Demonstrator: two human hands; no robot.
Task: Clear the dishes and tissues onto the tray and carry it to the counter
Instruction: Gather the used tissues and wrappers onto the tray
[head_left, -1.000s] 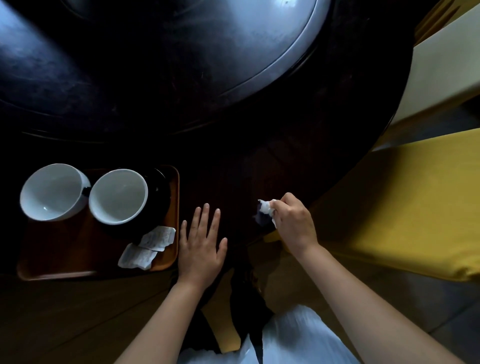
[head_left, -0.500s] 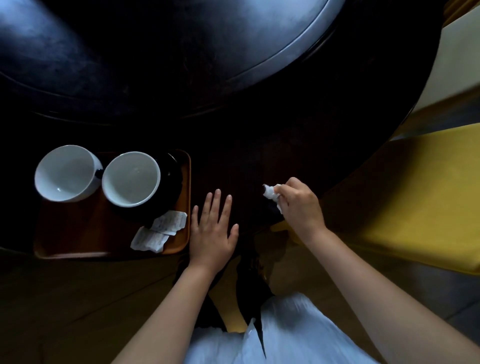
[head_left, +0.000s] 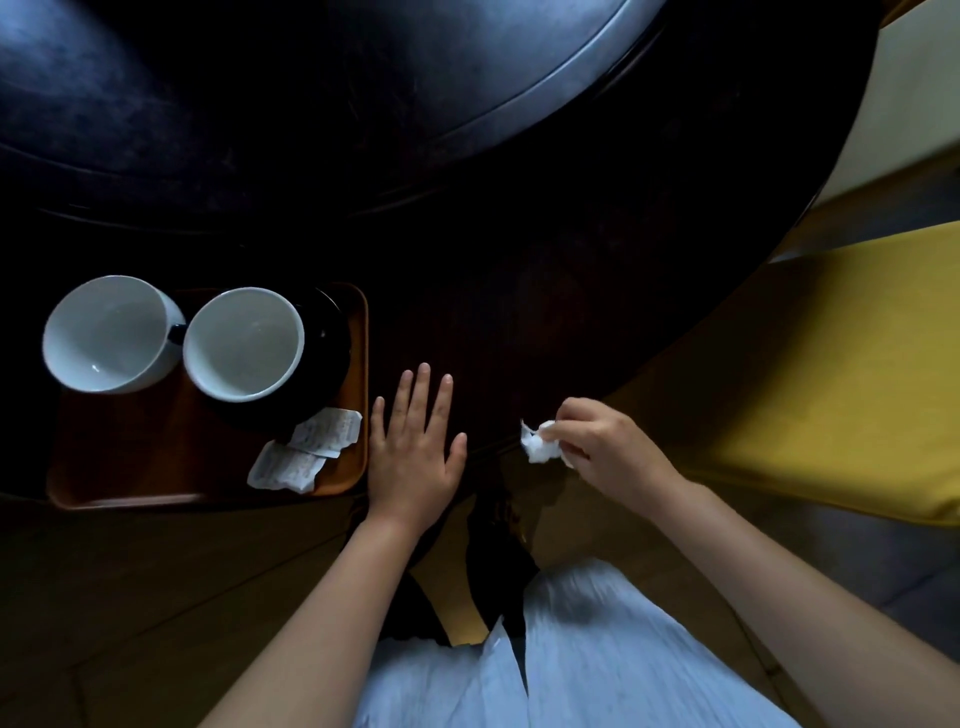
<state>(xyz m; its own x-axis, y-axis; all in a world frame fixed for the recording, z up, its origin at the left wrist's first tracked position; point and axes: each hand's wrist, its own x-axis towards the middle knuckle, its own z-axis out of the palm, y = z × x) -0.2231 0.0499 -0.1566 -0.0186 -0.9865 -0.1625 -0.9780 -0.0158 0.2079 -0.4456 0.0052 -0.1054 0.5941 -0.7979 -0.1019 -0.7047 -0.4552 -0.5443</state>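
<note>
A brown tray (head_left: 130, 467) sits at the table's near edge on the left. It holds two white cups (head_left: 106, 332) (head_left: 244, 343), the right one on a dark saucer (head_left: 322, 374), plus two flat white paper packets (head_left: 306, 452) at its near right corner. My left hand (head_left: 415, 447) lies flat and open on the dark table, just right of the tray's rim. My right hand (head_left: 608, 447) pinches a crumpled white tissue (head_left: 540, 447) above the table's near edge, apart from the left hand.
The dark round table (head_left: 519, 234) carries a large raised turntable (head_left: 415, 78) at the back. A yellow chair seat (head_left: 831, 364) stands to the right. Wooden floor lies below the table edge.
My right hand has lifted the tissue slightly and drawn it back toward me. The left hand stays flat beside the tray.
</note>
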